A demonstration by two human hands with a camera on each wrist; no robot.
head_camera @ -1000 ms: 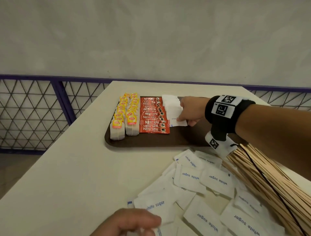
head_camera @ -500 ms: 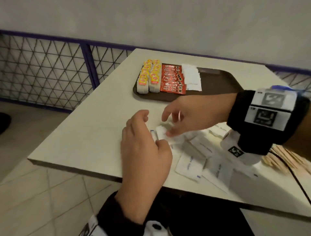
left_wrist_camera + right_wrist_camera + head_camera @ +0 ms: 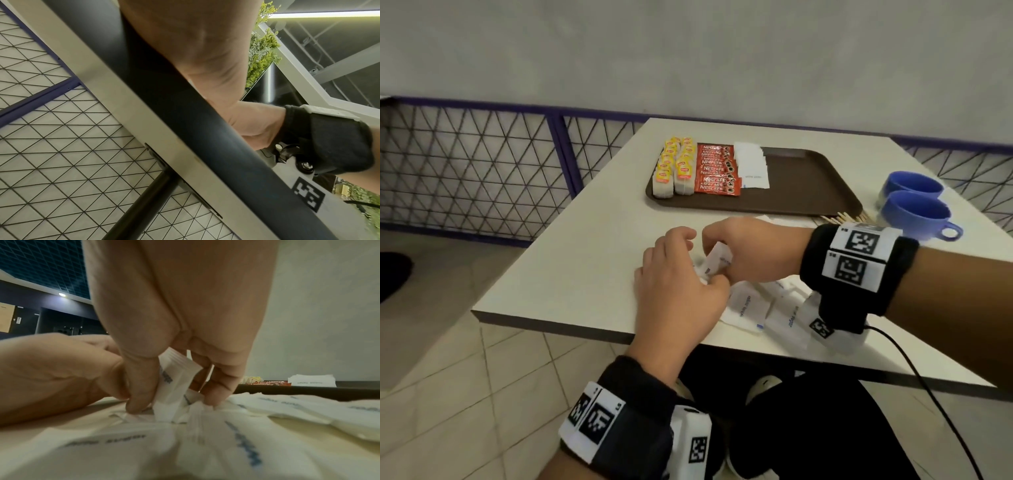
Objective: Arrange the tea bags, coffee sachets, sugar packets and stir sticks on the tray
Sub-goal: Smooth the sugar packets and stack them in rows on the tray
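Observation:
On the brown tray [image 3: 791, 192] lie two rows of yellow tea bags [image 3: 675, 168], a row of red coffee sachets [image 3: 717, 173] and a row of white sugar packets [image 3: 751, 164]. At the table's near edge my right hand [image 3: 717, 255] pinches a small stack of sugar packets [image 3: 176, 378] upright between thumb and fingers. My left hand [image 3: 703, 262] curls against the same stack from the left, thumb at its lower end. More loose sugar packets [image 3: 753, 308] lie under and beside both hands. Stir sticks [image 3: 842, 217] peek out behind my right wrist.
Two blue cups [image 3: 914, 209] stand right of the tray. The tray's right half is bare. A purple wire-mesh fence [image 3: 482, 171] runs behind and left of the table. The table's front edge [image 3: 551, 320] is just below my hands.
My right hand came back from the tray's sugar row to the loose pile near me. Both hands closed in, and a few packets now stand upright between them.

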